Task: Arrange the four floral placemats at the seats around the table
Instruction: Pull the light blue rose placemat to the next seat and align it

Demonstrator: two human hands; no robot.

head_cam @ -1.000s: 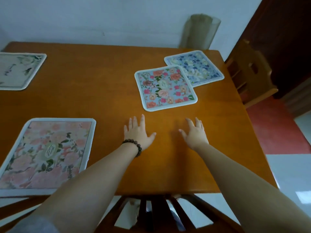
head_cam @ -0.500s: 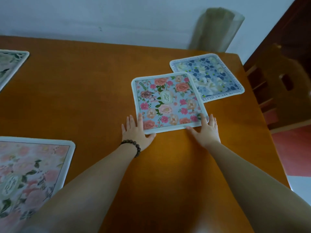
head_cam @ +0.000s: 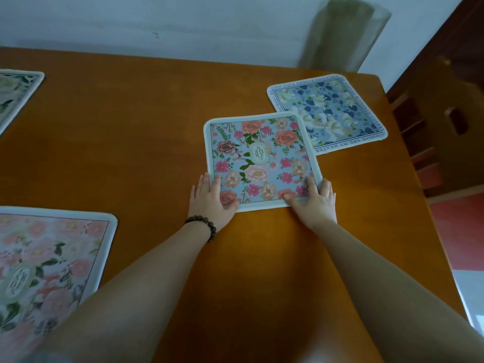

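Blue rose placemat [head_cam: 262,158] overlapping navy placemat [head_cam: 332,111]

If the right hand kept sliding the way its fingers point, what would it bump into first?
The right hand already rests on the pink placemat; going on, it would probably reach the blue placemat tucked under that one's far corner.

Orange-brown wooden table [head_cam: 136,132]; wooden chair [head_cam: 445,132] at its right edge; translucent roll [head_cam: 343,35] against the wall
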